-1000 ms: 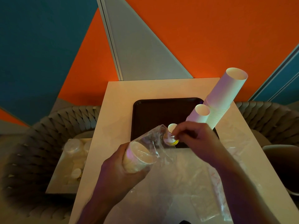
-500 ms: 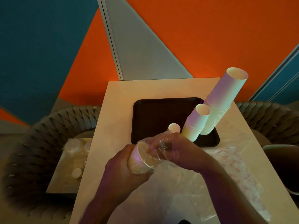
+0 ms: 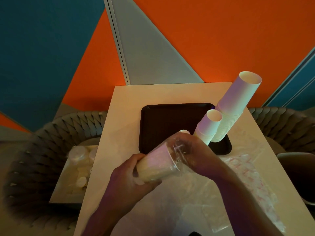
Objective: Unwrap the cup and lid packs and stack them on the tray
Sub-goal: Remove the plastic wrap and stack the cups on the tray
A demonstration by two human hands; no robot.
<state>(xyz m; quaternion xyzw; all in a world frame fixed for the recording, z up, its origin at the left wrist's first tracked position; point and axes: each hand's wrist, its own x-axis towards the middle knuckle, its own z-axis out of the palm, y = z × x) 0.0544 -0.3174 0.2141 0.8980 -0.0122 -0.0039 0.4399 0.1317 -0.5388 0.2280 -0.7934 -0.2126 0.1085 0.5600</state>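
Head view: left hand [image 3: 129,183] wraps around the bare end of a cup pack [image 3: 158,165], held off the table [image 3: 122,126] and tilted, open end pointing away and to the right. Right hand [image 3: 192,155] closes over that far end, fingers bunched on the clear wrap [image 3: 178,150] that covers the cup mouths. Both hands grip; neither is open.

Just beyond the right hand sits the tray [image 3: 162,120]. On its right part stand two unwrapped stacks: a tall stack [image 3: 237,106] and a short stack [image 3: 208,126], touching or nearly so. A small white cup [image 3: 185,132] shows just past the right knuckles; its base is hidden.

Loose plastic [image 3: 242,178] lies on the table under and right of the right forearm. Left of the left hand, below table level, a box [image 3: 76,169] holds more wrapped goods, contents unclear.

Judged step: stripping the wrap off this pack; part of it already looks bare.

Next move likely calls for pulling the film clear of the mouth end while the left hand keeps the cups nested, then standing the stack on free tray area left of the short stack.
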